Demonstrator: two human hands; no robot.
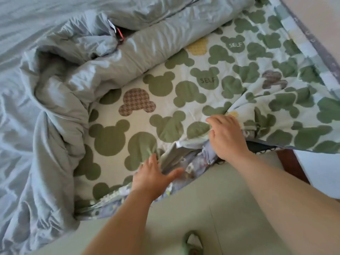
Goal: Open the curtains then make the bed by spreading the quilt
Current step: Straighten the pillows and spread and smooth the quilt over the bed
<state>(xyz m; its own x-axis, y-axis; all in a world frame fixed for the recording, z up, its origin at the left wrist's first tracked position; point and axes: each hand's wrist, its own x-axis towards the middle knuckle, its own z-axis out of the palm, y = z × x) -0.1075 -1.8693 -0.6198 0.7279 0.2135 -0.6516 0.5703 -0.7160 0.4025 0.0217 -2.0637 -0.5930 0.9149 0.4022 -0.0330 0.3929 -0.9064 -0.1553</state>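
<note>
Left hand is pressed flat, fingers spread, on the sheet edge, right hand curled on a sheet fold; quilt is bunched left and beyond, rolled near-left to far-right, nearer the left hand.

Ahead of the left grip and the right grip, the patterned face of the quilt lies flat, leaving open room for a reach forward. Left of the left grip and across the far side, the quilt's grey underside is heaped thick and rolled, barring a low sweep. Right of the right grip the cloth rises in bunched folds. Between the grips stands a raised fold of quilt edge and bed sheet. Behind both, the floor is open apart from a slipper. A brown wooden piece closes in right of the right forearm.
</note>
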